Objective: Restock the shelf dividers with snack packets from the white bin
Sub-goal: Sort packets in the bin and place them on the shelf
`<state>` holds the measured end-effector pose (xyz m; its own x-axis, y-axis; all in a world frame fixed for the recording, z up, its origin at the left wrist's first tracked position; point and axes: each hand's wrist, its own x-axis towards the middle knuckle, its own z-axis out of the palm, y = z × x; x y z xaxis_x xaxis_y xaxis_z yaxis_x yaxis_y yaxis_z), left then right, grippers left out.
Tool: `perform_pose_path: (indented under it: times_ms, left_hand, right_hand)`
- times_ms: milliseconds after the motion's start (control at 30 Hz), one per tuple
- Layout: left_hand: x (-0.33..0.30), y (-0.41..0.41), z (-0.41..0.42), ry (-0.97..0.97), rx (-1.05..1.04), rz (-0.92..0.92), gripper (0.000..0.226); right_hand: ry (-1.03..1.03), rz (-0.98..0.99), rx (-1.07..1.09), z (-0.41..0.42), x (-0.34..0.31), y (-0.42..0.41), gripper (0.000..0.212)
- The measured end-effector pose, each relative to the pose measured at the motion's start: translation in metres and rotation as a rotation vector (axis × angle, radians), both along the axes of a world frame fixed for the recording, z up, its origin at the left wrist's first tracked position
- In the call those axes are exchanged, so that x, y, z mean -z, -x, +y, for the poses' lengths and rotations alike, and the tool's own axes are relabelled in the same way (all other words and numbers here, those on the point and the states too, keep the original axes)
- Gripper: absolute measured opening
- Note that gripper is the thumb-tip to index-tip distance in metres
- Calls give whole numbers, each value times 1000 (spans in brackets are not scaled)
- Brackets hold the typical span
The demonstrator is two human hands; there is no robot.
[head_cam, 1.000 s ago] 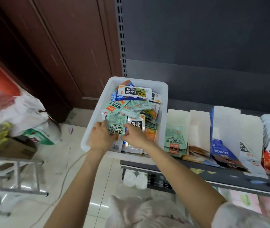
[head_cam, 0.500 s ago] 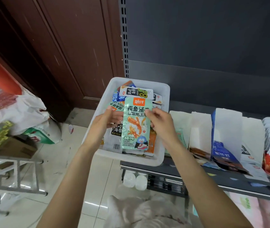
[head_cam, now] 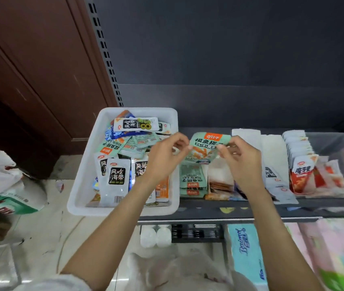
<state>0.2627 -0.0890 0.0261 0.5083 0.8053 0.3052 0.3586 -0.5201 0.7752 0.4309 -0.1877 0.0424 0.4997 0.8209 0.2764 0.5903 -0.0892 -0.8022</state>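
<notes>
A mint-green snack packet [head_cam: 205, 147] with an orange label hangs between both hands, above the leftmost shelf slot. My left hand [head_cam: 166, 156] pinches its left top corner and my right hand [head_cam: 240, 158] pinches its right top corner. Below it, a stack of the same green packets [head_cam: 192, 181] lies in that slot. The white bin [head_cam: 87, 185] stands at the shelf's left end, holding several mixed packets, grey-white seaweed ones [head_cam: 115, 177] in front. White paper dividers [head_cam: 246, 136] separate the slots.
Red-and-white packets [head_cam: 302, 173] fill a slot further right. The dark shelf edge [head_cam: 229, 213] runs under my wrists. Tissue packs [head_cam: 246, 255] and white rolls [head_cam: 155, 238] sit on the lower level. Bags [head_cam: 1, 185] lie on the floor at left, by a brown door [head_cam: 41, 80].
Both hands lifted the green packet out of the white bin and carried it rightward, over the leftmost shelf slot. The camera view has shifted right as well.
</notes>
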Motion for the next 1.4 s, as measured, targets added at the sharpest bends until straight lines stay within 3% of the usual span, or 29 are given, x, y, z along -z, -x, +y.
perform_pose_path:
  times_ms: [167, 300, 433, 533, 633, 733, 867, 1000, 1100, 1200, 1300, 1400]
  left_hand:
    - [29, -2, 11, -237, -20, 229, 2]
    - [42, 13, 6, -287, 30, 424, 4]
    - [43, 32, -2, -94, 171, 417, 20]
    - [37, 56, -5, 33, 116, 283, 27]
    - [36, 80, 4, 48, -166, 226, 25]
    - [48, 99, 26, 74, -335, 252, 29]
    - [65, 110, 48, 69, -233, 416, 42]
    - [71, 110, 54, 70, -234, 436, 42]
    - [65, 106, 52, 120, -282, 389, 39]
    - [43, 99, 34, 468, -421, 59, 38]
    - [28, 91, 15, 864, -411, -370, 36]
    - [15, 77, -1, 1025, -263, -645, 29]
  right_hand:
    - [61, -281, -119, 1, 29, -10, 5]
    - [339, -651, -260, 6, 48, -6, 11]
    - [575, -577, -439, 11, 46, 1, 35]
    - [479, -435, -510, 25, 26, 15, 31]
    - [335, -380, -529, 54, 11, 47, 25]
    - [261, -486, -503, 93, 19, 82, 29]
    - [323, -789, -473, 141, 52, 108, 42]
    - [365, -930, -449, 161, 59, 112, 26]
    - [299, -829, -404, 150, 39, 111, 17]
    - [201, -632, -261, 118, 13, 106, 21]
    - [118, 44, -139, 86, -1, 102, 20]
    - [108, 777, -101, 65, -5, 100, 24]
